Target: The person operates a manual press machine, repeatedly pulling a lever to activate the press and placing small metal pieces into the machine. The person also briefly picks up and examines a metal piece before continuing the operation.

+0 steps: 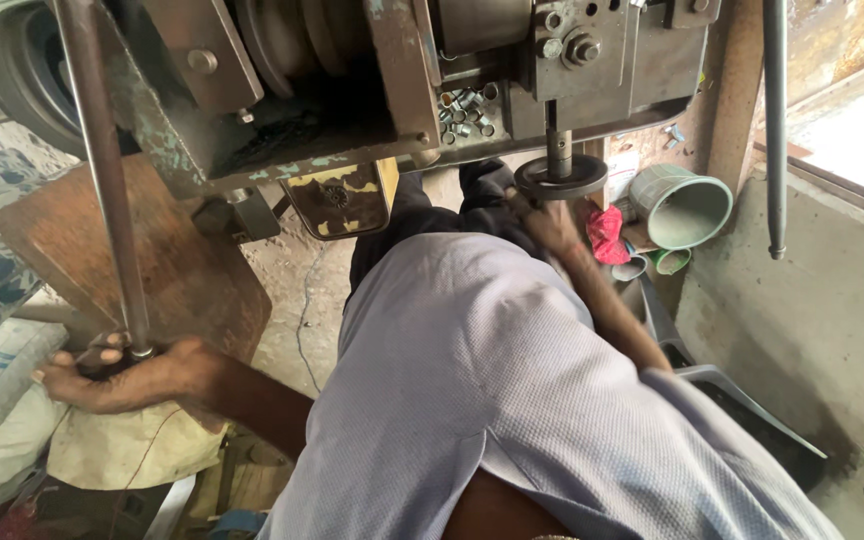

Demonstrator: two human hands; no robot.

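The step in hand is judged to be the working of a press machine (pixel 372 90): its long steel lever (pixel 102 190) is gripped at the lower end by the left hand (pixel 117 375), the fingers closed around the knob, while the right hand (pixel 550 222) is reached up to the dark round disc (pixel 560 178) on the vertical spindle just under the machine head. The fingers of the right hand are seen at the rim of the disc, but whether they are closed on it cannot be told. For the next move, a steady hold on the lever and fingers kept off the spindle would be required.
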